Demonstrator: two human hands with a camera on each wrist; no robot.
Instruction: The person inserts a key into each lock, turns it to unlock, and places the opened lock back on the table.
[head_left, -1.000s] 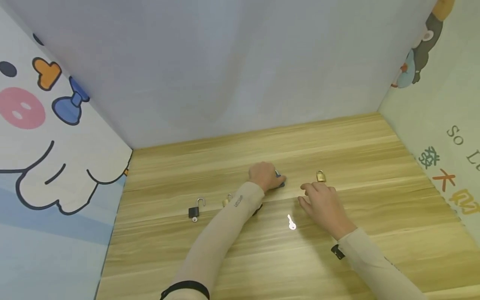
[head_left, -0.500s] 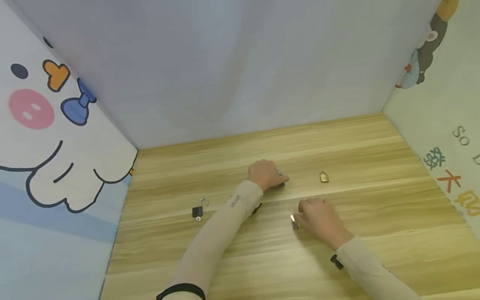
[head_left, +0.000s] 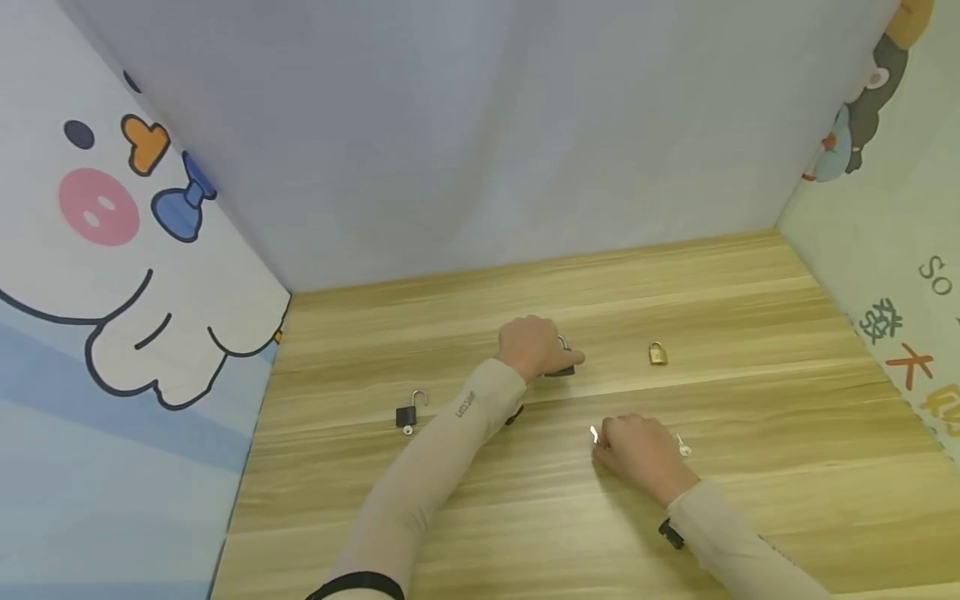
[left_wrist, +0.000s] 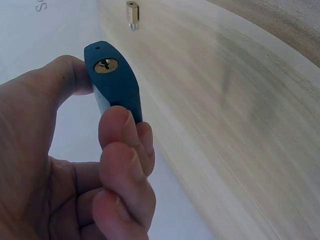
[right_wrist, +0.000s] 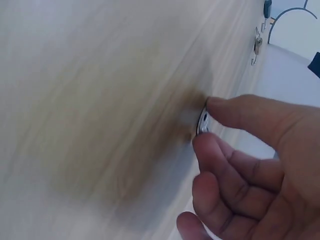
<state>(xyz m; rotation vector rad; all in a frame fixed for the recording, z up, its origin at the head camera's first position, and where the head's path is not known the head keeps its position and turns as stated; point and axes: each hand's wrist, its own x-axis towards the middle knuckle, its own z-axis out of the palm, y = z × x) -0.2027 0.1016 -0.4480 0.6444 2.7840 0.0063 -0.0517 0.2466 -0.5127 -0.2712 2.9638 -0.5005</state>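
My left hand (head_left: 531, 348) grips a blue padlock (left_wrist: 114, 80) between thumb and curled fingers. In the left wrist view its keyhole end faces the camera; most of its shackle is hidden there. My right hand (head_left: 643, 457) pinches a small silvery key (right_wrist: 202, 121) by its head, thumb against forefinger, close over the wooden table. The key's bright blade tip shows left of the fingers in the head view. Just right of that hand lies another key (head_left: 683, 446). Beyond both hands stands a brass padlock (head_left: 657, 354) with its shackle down.
On the left lies a black padlock (head_left: 406, 416) with its shackle swung out and a key at its bottom. Another brass padlock (right_wrist: 258, 46), with a key, shows in the right wrist view. The wooden table (head_left: 495, 533) meets a pale back wall (head_left: 465, 167) and printed side walls.
My right hand has come down toward me from near the brass padlock and now pinches the key that lay on the table. My left hand keeps its grip on the blue padlock.
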